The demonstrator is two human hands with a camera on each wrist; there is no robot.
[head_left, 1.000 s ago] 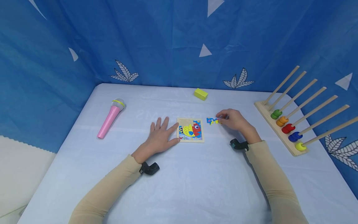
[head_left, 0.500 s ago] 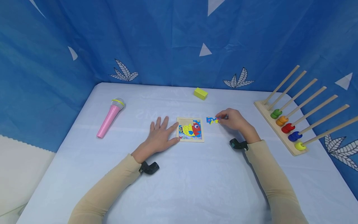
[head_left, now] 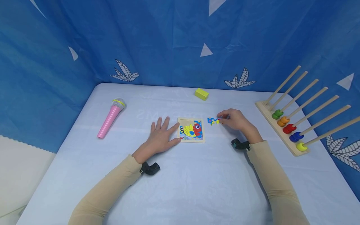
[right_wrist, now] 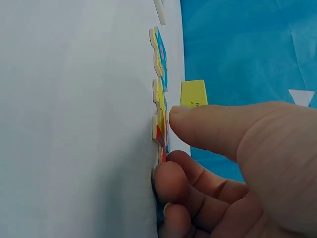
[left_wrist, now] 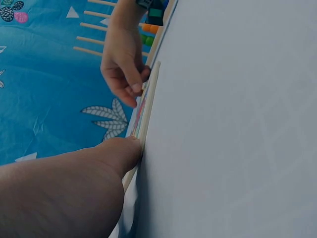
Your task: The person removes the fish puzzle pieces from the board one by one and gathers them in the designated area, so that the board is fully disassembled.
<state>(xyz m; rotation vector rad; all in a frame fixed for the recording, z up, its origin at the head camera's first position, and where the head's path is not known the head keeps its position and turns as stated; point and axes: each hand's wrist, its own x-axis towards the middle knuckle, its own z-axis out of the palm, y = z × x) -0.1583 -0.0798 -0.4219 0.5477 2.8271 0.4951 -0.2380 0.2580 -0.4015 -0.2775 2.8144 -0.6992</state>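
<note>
My left hand (head_left: 160,137) lies with fingers spread on the table, thumb and forefinger touching the left edge of a wooden puzzle frame (head_left: 191,141). Inside the frame is a partly filled fish picture (head_left: 192,130), with bare wood at its upper left. To the right of it, several loose puzzle pieces (head_left: 213,121) lie flat in a short row. My right hand (head_left: 234,120) has its fingers curled at the row's right end. In the right wrist view, thumb and forefinger hold a red-and-yellow puzzle piece (right_wrist: 159,134) at its edges; part of it is hidden.
A pink microphone (head_left: 109,120) lies at the left, and a yellow block (head_left: 201,94) sits near the back edge. On the right stands a wooden peg rack (head_left: 284,131) with coloured beads and tall, leaning pegs. Blue cloth (head_left: 174,40) hangs behind the table.
My right fingers shift very slightly over the loose pieces. The left hand and the puzzle frame stay where they were.
</note>
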